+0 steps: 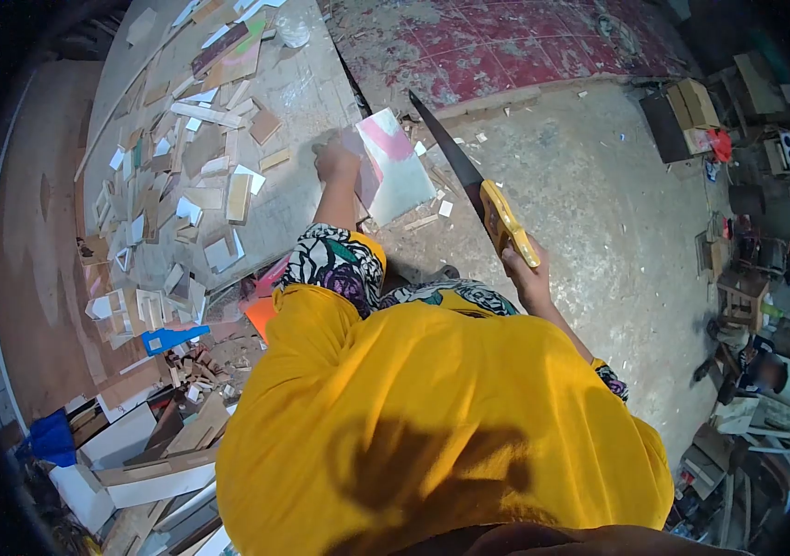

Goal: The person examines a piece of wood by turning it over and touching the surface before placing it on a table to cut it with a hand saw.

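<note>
The handsaw (pixel 471 179) is gripped by its yellow handle (pixel 503 221) in the right hand (pixel 526 271), with its blade (pixel 446 139) pointed away beyond the knuckles. A painted board (pixel 398 157) is met at its left side by the left hand (pixel 337 164), well apart from the right; whether it is clamped there cannot be told. Wood offcuts (pixel 238 197) are scattered across the table (pixel 300 93) left of the left hand.

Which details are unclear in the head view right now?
Head view:
Right hand: some fingers hidden by the saw handle.
Left hand: fingertips too small to tell against the board.
Saw blade: teeth too small.
Yellow shirt: cut off by the bottom edge.
Far-right clutter: dim, too small.
</note>
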`<state>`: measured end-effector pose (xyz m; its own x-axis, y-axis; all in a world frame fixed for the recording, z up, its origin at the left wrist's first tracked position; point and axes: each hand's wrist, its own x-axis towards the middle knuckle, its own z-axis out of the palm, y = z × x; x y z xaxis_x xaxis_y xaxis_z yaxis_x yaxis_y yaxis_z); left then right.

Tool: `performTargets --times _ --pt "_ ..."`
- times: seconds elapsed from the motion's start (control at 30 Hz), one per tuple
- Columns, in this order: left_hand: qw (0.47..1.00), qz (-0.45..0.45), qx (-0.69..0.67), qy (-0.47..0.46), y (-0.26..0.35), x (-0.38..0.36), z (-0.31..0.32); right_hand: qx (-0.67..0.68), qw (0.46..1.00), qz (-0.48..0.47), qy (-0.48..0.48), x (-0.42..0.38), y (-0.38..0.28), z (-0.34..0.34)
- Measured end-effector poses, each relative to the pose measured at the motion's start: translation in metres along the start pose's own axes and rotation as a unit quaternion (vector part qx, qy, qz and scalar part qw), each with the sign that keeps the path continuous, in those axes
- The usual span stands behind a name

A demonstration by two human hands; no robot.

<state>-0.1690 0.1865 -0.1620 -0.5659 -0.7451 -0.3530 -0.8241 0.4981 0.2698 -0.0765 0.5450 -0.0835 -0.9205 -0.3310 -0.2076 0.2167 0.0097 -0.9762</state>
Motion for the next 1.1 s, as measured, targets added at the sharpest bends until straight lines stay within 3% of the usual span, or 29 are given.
performTargets --times 0.17,0.33,0.5,0.57,0.73,0.8,0.87,0.9,1.1 --pt "0.995 0.074 0.008 0.072 0.0 -0.02 0.008 -0.037 0.998 -0.02 -0.056 0.002 -0.017 0.008" --pt "0.989 0.124 0.016 0.081 -0.011 -0.011 0.02 -0.07 0.996 -0.036 -0.05 0.007 -0.013 0.025" --pt "0.995 0.093 0.018 0.02 -0.004 -0.022 0.002 -0.252 0.955 -0.139 0.07 0.047 0.002 0.031" --pt "0.99 0.081 -0.027 0.115 -0.006 -0.013 0.016 -0.323 0.926 -0.17 0.094 0.074 0.012 0.036" --pt "0.99 0.081 -0.046 0.109 -0.005 -0.016 0.011 -0.399 0.914 -0.029 0.074 0.134 0.059 0.051" --pt "0.988 0.089 -0.055 0.116 -0.004 -0.015 0.011 -0.399 0.914 -0.041 0.063 0.146 0.067 0.062" --pt "0.989 0.095 -0.051 0.106 -0.002 -0.021 0.008 -0.262 0.964 0.021 0.044 0.154 0.08 0.069" --pt "0.988 0.095 -0.051 0.108 -0.001 -0.023 0.006 -0.271 0.959 0.073 0.038 0.162 0.091 0.071" --pt "0.99 0.114 -0.034 0.071 -0.005 -0.018 0.006 -0.17 0.983 0.061 0.031 0.153 0.111 0.082"
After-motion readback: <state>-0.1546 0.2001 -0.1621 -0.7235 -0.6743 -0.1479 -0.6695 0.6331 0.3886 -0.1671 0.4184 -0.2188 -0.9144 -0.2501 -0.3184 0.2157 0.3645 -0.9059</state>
